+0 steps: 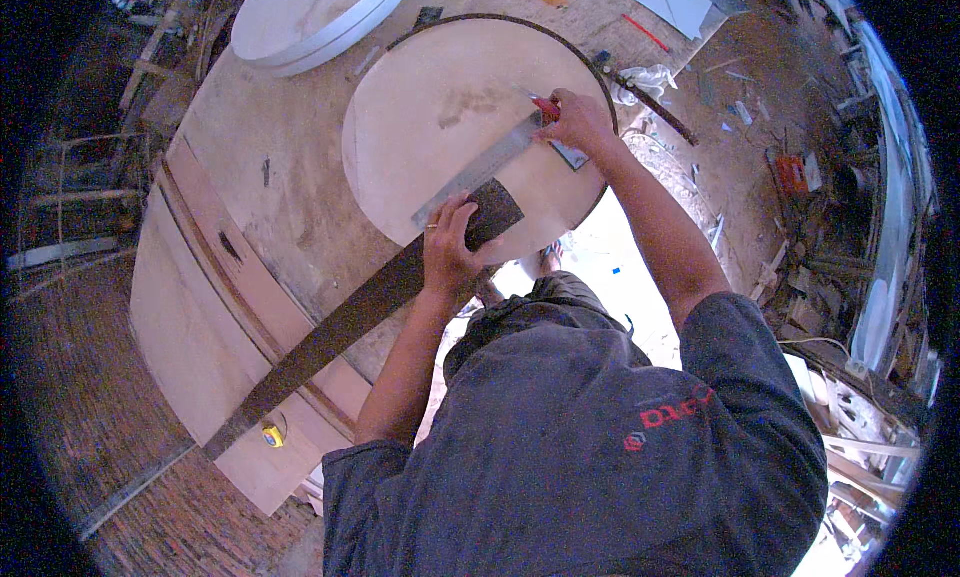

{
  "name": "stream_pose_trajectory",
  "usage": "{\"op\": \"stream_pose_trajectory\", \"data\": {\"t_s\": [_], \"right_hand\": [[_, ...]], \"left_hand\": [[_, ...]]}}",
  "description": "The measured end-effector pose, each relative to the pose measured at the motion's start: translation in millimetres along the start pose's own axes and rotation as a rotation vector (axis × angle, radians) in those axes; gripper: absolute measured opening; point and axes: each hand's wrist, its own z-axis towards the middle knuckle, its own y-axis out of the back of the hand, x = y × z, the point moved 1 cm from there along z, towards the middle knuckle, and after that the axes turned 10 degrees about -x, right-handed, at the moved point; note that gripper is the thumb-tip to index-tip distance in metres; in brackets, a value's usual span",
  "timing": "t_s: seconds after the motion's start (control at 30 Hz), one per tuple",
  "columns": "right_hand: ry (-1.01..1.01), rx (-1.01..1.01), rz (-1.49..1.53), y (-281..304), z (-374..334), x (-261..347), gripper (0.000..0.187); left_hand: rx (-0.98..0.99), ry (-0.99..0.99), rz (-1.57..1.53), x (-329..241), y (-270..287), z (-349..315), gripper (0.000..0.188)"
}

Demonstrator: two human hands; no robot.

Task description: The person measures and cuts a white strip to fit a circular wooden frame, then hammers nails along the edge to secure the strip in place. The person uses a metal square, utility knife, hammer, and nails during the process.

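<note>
My left hand (452, 247) grips a long dark brown strip (345, 322) near its upper end, with the thumb on one side and the fingers on the other. This strip runs down to the lower left across the table. A flat metal ruler (480, 167) lies slantwise on a round pale wooden board (400, 107), its lower end close to my left fingers. At the ruler's upper end, my right hand (582, 125) pinches a small red tool (546, 107) with a pale tip; whether it is a cutter or a pen I cannot tell.
A white-edged round piece (320, 22) stands at the far left of the table. Long wooden boards (205, 247) and a yellow tape measure (272, 435) lie at the left. A red stick (646, 33), a dark rod (655, 109) and scraps are at the right.
</note>
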Motion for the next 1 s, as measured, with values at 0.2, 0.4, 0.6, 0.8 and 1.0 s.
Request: {"op": "stream_pose_trajectory", "data": {"t_s": [0.2, 0.4, 0.6, 0.8, 1.0], "right_hand": [[0.091, 0.13, -0.04, 0, 9, 7, 0.064], [-0.018, 0.15, 0.314, 35, 21, -10, 0.051], [-0.139, 0.08, 0.912, 90, -43, -29, 0.047], [-0.646, 0.157, 0.868, 71, -190, -28, 0.042], [-0.871, -0.038, 1.162, -12, -293, 47, 0.037]], "left_hand": [[0.028, 0.012, -0.04, -23, 6, -3, 0.074], [0.067, 0.014, 0.028, -25, -7, -16, 0.077], [0.112, 0.016, 0.024, -19, -10, -18, 0.076], [0.132, -0.084, 0.026, -17, -11, -21, 0.069], [0.161, -0.238, 0.015, -14, -6, -31, 0.067]]}}
